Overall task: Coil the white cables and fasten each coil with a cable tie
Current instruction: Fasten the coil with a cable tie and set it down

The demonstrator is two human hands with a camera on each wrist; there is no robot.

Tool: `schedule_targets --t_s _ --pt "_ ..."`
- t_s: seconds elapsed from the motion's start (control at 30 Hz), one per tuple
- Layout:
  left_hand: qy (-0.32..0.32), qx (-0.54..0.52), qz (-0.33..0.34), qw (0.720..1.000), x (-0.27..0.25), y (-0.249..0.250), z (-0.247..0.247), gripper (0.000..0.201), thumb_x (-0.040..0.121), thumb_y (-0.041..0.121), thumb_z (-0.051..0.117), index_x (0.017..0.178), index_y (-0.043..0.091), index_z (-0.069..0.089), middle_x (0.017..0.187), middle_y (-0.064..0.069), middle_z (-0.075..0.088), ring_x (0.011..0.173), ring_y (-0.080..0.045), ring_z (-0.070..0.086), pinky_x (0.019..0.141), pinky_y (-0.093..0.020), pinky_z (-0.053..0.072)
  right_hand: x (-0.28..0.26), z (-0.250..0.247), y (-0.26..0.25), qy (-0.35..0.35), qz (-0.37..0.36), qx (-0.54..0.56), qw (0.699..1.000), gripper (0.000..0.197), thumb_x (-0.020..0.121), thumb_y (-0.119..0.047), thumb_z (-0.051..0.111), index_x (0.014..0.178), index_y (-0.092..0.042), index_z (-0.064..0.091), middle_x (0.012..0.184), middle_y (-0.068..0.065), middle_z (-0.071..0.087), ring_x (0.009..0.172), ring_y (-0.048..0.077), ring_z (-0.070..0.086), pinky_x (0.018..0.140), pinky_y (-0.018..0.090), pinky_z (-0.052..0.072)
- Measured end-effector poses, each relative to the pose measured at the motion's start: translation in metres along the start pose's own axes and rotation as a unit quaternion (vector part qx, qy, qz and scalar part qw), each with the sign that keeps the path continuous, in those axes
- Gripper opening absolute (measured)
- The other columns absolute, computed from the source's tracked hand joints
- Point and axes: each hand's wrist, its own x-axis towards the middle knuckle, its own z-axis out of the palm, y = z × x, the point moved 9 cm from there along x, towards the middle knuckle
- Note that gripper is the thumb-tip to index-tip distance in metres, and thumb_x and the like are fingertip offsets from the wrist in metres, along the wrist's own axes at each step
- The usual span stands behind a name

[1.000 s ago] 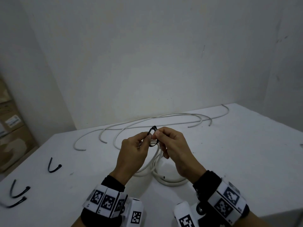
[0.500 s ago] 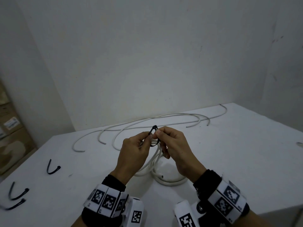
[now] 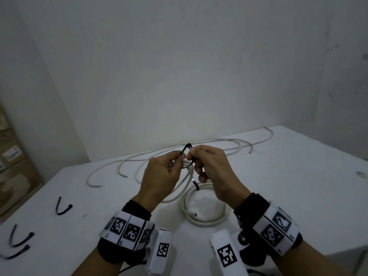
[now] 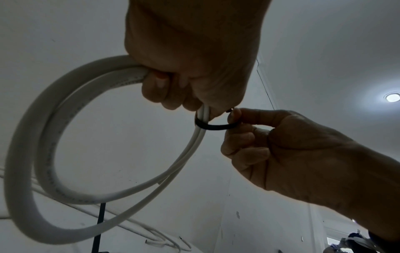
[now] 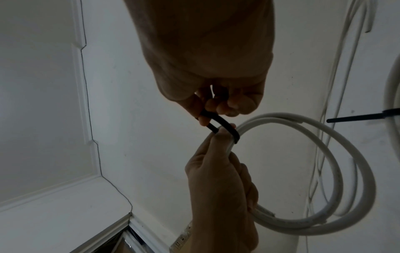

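- Both hands are raised above the table point(image 3: 278, 176), knuckles up, fingertips meeting.
- The left hand point(image 3: 159, 176) is curled round the coil point(image 4: 43, 119), held off the table near the centre.
- The right hand point(image 3: 213, 168) is pinched on the black tie point(image 4: 216, 127), which is looped round the coil's strands beside the left fingers point(image 4: 155, 89).
- A second coil point(image 3: 205, 222), already tied, lies just below the hands.
- Loose cables point(image 3: 219, 142) lie at the far side, spare ties point(image 3: 61, 208) at the near left.
- Square coded markers are worn on the wristbands point(image 3: 127, 230); no writing can be read.
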Motion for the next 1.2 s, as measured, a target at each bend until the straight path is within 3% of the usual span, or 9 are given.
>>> schedule_targets --t_s 0.07,0.23,0.43,0.57,0.73,1.07,1.2 --pt "0.003 0.002 0.003 1.000 0.003 -0.001 0.000 0.020 0.093 0.032 0.056 0.093 0.025 0.075 0.069 0.014 0.070 0.060 0.001 0.060 0.055 -0.017 0.042 0.001 -0.001 -0.002 0.003 -0.004 0.004 1.000 0.023 0.092 -0.012 0.052 0.070 -0.007 0.061 0.055 0.001 0.040 0.048 0.012 0.036 0.041 0.021 0.027" --pt "-0.002 0.017 0.027 0.999 0.008 0.006 0.002 0.016 0.095 0.023 0.060 0.093 0.021 0.075 0.063 0.022 0.064 0.053 0.011 0.054 0.051 -0.007 0.033 0.004 -0.003 -0.006 0.008 -0.012 -0.003 1.000 0.024 0.092 -0.011 0.052 0.071 -0.007 0.061 0.054 0.001 0.040 0.046 0.010 0.036 0.041 0.021 0.027" --pt "0.005 0.030 0.022 0.999 0.015 0.001 -0.001 0.018 0.094 0.024 0.057 0.097 0.020 0.075 0.073 0.008 0.072 0.052 0.003 0.054 0.049 -0.011 0.034 0.007 -0.002 -0.008 -0.003 -0.013 -0.029 0.999 0.025 0.091 -0.012 0.051 0.068 -0.009 0.061 0.050 -0.004 0.039 0.047 0.011 0.036 0.040 0.020 0.028" --pt "0.007 0.026 0.023 0.999 0.017 0.003 -0.001 0.018 0.094 0.024 0.057 0.094 0.019 0.074 0.066 0.005 0.070 0.046 -0.001 0.050 0.046 -0.011 0.031 0.009 -0.003 -0.011 -0.006 -0.012 -0.027 1.000 0.027 0.090 -0.011 0.050 0.066 -0.009 0.060 0.051 -0.001 0.038 0.046 0.011 0.036 0.040 0.020 0.028" --pt "0.012 0.027 0.020 0.999 0.023 0.004 -0.001 0.018 0.094 0.024 0.057 0.094 0.020 0.074 0.062 0.016 0.064 0.044 -0.001 0.048 0.045 -0.011 0.029 0.012 -0.003 -0.014 -0.004 -0.022 -0.016 1.000 0.027 0.091 -0.011 0.051 0.065 -0.009 0.060 0.049 -0.003 0.038 0.046 0.010 0.035 0.040 0.019 0.029" --pt "0.016 0.042 0.035 0.998 0.024 0.005 -0.002 0.017 0.094 0.023 0.057 0.094 0.019 0.074 0.061 0.021 0.061 0.049 0.004 0.052 0.047 -0.009 0.031 0.014 -0.004 -0.016 -0.010 -0.020 -0.028 0.999 0.026 0.090 -0.012 0.051 0.067 -0.009 0.061 0.051 -0.004 0.040 0.049 0.010 0.037 0.041 0.019 0.030" --pt "0.020 0.042 0.040 0.998 0.026 0.006 -0.002 0.018 0.094 0.025 0.057 0.096 0.021 0.074 0.066 0.018 0.065 0.056 0.000 0.058 0.052 -0.019 0.041 0.014 -0.006 -0.017 -0.017 -0.027 -0.003 0.999 0.025 0.092 -0.011 0.050 0.069 -0.007 0.061 0.054 -0.002 0.041 0.049 0.009 0.038 0.042 0.019 0.031"
